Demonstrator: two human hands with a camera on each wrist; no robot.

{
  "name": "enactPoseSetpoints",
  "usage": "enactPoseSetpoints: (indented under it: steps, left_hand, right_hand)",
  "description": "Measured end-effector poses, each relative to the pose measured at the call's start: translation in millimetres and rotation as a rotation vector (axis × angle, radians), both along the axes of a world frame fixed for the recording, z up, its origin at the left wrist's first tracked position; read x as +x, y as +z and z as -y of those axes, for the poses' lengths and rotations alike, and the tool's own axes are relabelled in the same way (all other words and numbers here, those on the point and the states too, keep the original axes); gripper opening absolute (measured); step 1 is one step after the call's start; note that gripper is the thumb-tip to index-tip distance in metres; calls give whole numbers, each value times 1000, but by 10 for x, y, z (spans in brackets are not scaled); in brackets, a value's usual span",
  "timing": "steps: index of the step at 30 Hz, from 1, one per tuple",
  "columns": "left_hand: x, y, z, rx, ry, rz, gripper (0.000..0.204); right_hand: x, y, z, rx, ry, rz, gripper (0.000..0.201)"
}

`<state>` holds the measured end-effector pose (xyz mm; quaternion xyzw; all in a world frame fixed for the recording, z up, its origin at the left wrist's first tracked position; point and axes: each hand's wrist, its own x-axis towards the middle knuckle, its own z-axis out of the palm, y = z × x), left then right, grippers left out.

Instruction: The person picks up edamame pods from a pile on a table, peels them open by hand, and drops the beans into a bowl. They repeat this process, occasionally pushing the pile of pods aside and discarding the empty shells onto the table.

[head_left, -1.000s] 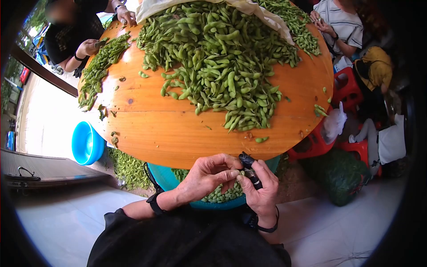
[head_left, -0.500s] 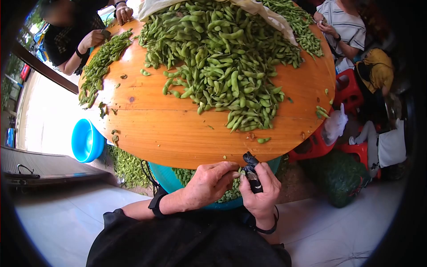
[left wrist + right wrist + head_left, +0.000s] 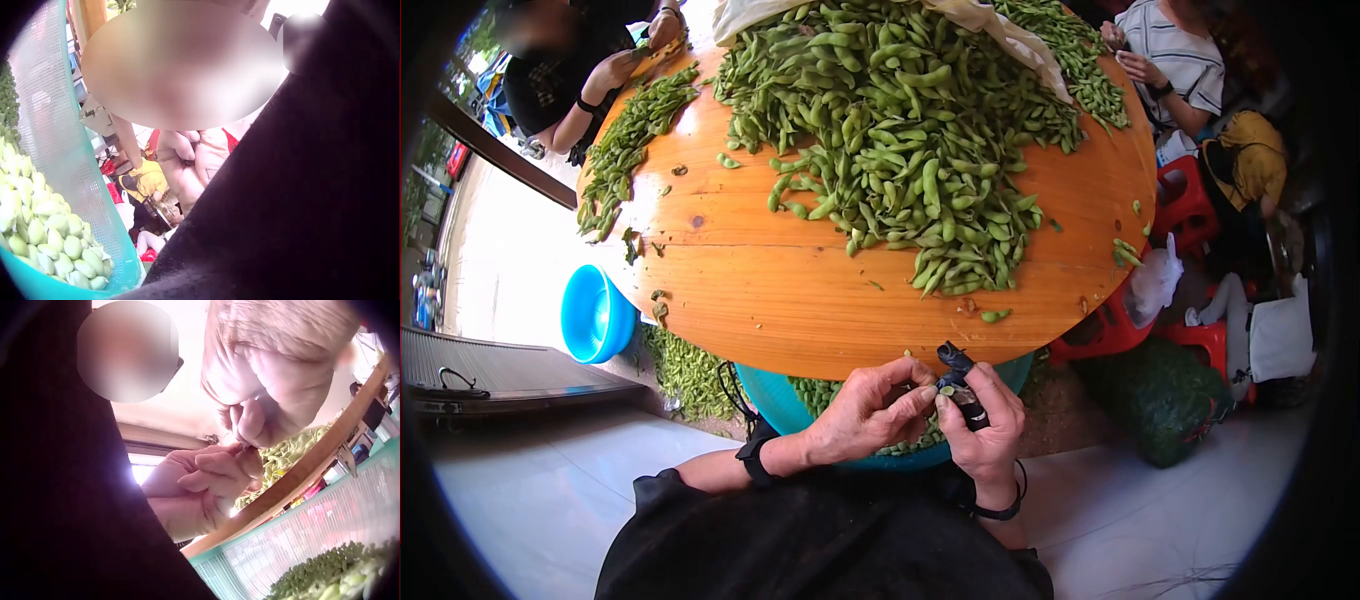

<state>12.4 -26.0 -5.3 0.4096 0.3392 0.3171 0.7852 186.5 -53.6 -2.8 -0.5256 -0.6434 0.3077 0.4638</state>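
Both my hands meet at the near edge of the round wooden table (image 3: 800, 300), over a teal mesh basket (image 3: 775, 400) of shelled beans (image 3: 37, 231). My left hand (image 3: 918, 388) pinches a small green edamame pod (image 3: 946, 392) at its fingertips. Fingers of my right hand (image 3: 962, 402) are curled round a small dark cutting tool (image 3: 958, 383), whose tip sits against the pod. In the right wrist view my right hand (image 3: 269, 394) is close above the left hand (image 3: 206, 481), fingertips touching. A large heap of edamame pods (image 3: 900, 130) covers the table's far half.
A second strip of pods (image 3: 625, 140) lies at the table's left edge, where another person's hands (image 3: 615, 70) work. A blue basin (image 3: 595, 318) and discarded pods (image 3: 685, 375) lie on the floor to the left. Red stools (image 3: 1180, 200) and a seated person (image 3: 1170, 50) are on the right.
My hands dipped slightly, then rose again to the table edge, still working the pod against the tool. The person at the far left moved their hands further up the table.
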Motion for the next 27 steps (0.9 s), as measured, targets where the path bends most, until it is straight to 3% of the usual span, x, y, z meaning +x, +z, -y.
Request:
enactPoseSetpoints:
  steps: [9,19,27]
  left_hand:
    - [-14,37,13,-150,-52,78,18]
    - [-7,18,67,-128,-5,77,17]
    - [-26,-15,55,-138,9,52,16]
  right_hand:
    - [-63,76,83,172,-54,236,32]
    - [-87,31,117,173,-78,201,31]
    - [-11,-8,113,30,-41,44,35]
